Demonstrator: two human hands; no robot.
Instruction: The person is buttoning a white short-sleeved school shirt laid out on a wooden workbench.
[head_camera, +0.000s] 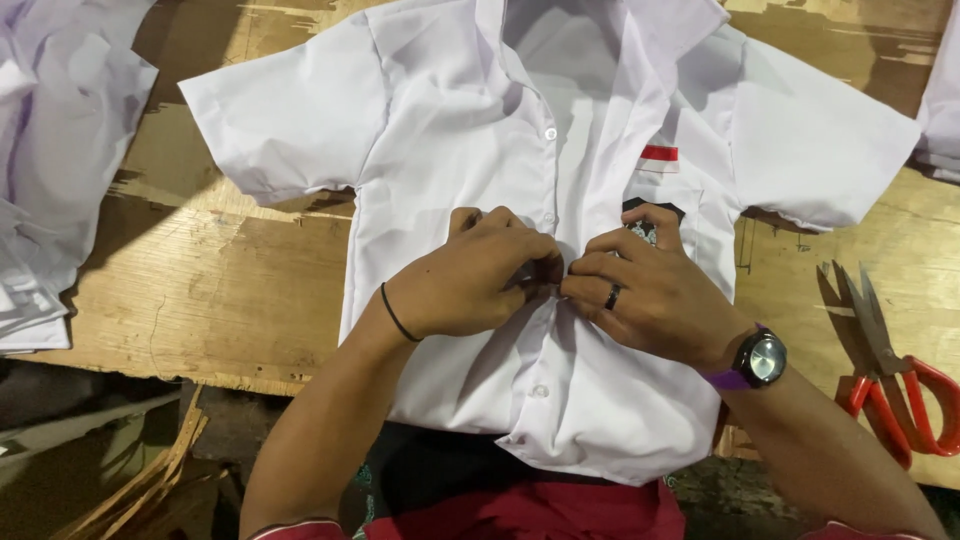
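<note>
On a worn plywood table (200, 290), a white short-sleeved shirt (450, 130) lies front up. The left hand (480, 275) and right hand (650, 290) pinch its placket mid-chest; upper buttons look fastened, lower ones remain. Red-handled scissors (890, 370) lie right.

A white short-sleeved cotton shirt (470, 130) lies spread on the bare plywood tabletop (210, 290) under both hands, red-handled steel scissors (885, 375) to the right of the right hand (655, 295), a pile of white cloth (55, 150) well left of the left hand (475, 275).

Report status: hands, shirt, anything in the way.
Left hand and right hand both pinching white shirt at its button placket. Red-handled scissors lie right, apart.
</note>
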